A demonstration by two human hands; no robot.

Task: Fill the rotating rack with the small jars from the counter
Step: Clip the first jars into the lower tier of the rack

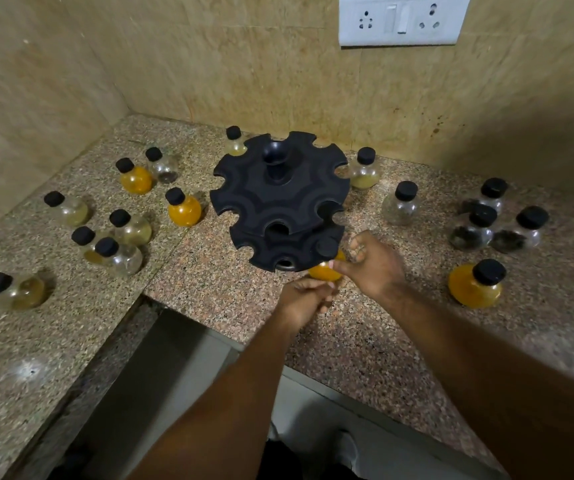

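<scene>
The orange jar [323, 273] sits at the front rim of the black rack [278, 199]. Its black cap [327, 247] is up in a notch of the lower tier and its round belly hangs just below. It looks like clear glass or hard plastic part-filled with powder, so it is probably light, rigid, smooth enough to slip, and likely to crack if dropped. The belly gives the broadest hold, while the narrow neck under the cap must stay free to slide into the notch. The right hand [373, 266] reaches in from the right with its fingers curled, thumb and forefinger pinching the belly. The left hand [304, 303] is curled just beneath the jar; whether it actually supports the jar cannot be told. Both forearms stretch forward over the tabletop [365, 341], where many other jars [184, 207] stand loose on both sides of the rack.
</scene>
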